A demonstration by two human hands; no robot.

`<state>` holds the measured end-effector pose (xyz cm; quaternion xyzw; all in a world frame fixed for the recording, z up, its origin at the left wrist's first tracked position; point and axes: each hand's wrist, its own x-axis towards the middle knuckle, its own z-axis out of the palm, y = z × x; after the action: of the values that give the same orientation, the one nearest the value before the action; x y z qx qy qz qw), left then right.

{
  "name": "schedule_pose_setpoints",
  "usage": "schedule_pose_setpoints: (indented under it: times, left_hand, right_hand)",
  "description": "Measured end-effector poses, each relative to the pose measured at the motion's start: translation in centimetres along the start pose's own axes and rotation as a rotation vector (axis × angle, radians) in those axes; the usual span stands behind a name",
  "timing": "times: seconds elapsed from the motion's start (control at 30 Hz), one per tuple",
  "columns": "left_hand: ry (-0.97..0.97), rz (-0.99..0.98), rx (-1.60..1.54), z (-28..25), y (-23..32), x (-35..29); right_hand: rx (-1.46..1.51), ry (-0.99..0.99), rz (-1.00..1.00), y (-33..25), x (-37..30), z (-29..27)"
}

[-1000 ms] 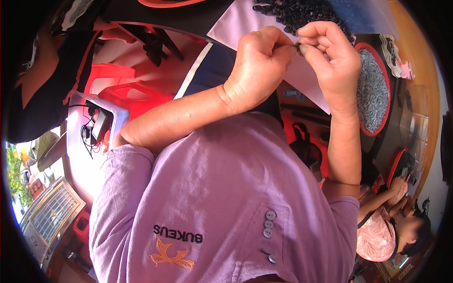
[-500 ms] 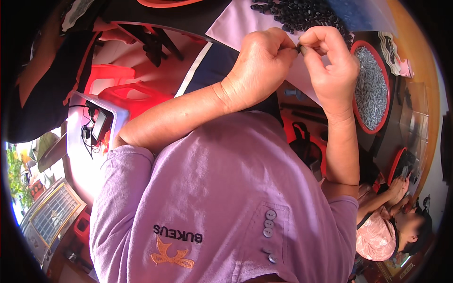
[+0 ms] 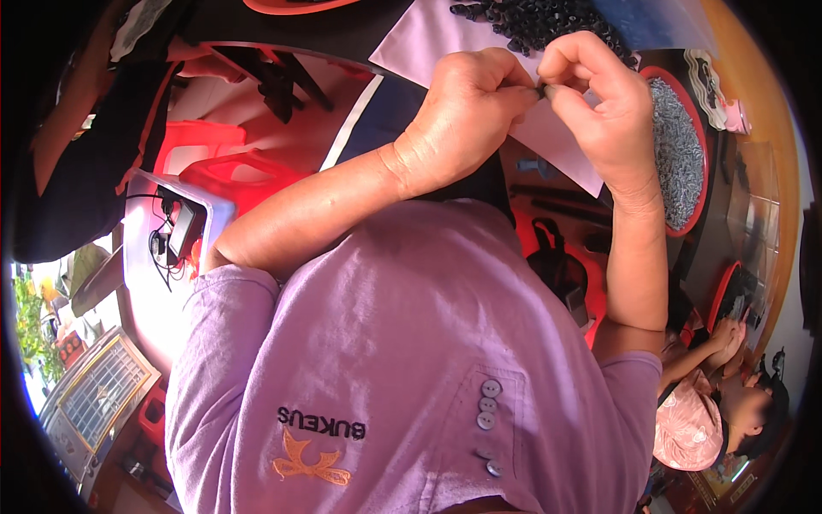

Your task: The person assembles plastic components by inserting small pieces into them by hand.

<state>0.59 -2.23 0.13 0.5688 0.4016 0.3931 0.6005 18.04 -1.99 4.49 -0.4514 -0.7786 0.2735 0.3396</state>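
My left hand (image 3: pixel 471 116) and my right hand (image 3: pixel 604 111) meet at the far side, fingertips pinched together. Between them is a small black part (image 3: pixel 542 91), mostly covered by the fingers, so its exact shape does not show. Just beyond, a heap of small black pieces (image 3: pixel 548 27), seemingly plastic, lies on a pale pink sheet (image 3: pixel 419 44). To the right of my right hand stands a red basin (image 3: pixel 705 163) filled with small grey metal pieces (image 3: pixel 678 158), too fine to make out singly.
Clear bluish plastic (image 3: pixel 651 26) lies beyond the heap. An orange-red basin rim (image 3: pixel 300 7) shows at the far edge. Red stools (image 3: pixel 244 176) and a pale plastic bin with cables (image 3: pixel 218 206) stand at left. Another person (image 3: pixel 693 420) works at the right beside a red tray (image 3: pixel 725 291).
My right hand has shifted slightly farther away and its forearm a little right. Both hands keep their pinch on the small black part. The view has moved slightly.
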Motion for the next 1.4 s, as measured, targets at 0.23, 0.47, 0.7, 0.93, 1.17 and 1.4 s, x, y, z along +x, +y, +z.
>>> schedule_pose_setpoints:
  times: [0.23, 0.47, 0.7, 0.93, 1.17, 1.4]
  left_hand:
    - [0.054, 0.048, 0.005, 0.2, -0.2, 0.0]
    - [0.104, 0.139, 0.051, 0.7, -0.6, 0.2]
    - [0.137, 0.066, 0.023, 0.8, -0.1, 0.0]
    - [0.155, 0.082, -0.097, 0.9, 0.5, -0.3]
    - [0.146, 0.045, -0.086, 1.0, 0.1, -0.2]
    - [0.214, 0.123, -0.067, 1.2, 0.0, -0.3]
  right_hand:
    - [-0.169, 0.090, -0.094, -0.1, -0.2, 1.2]
    - [-0.112, 0.274, -0.151, 0.7, -0.8, 2.4]
    - [-0.222, 0.519, -0.270, 0.7, -1.3, 4.3]
    - [-0.359, 0.568, -0.343, 0.7, -1.9, 4.9]
    - [-0.508, 0.647, -0.428, 0.7, -2.1, 6.1]
    - [-0.525, 0.681, -0.455, 1.2, -2.1, 7.0]
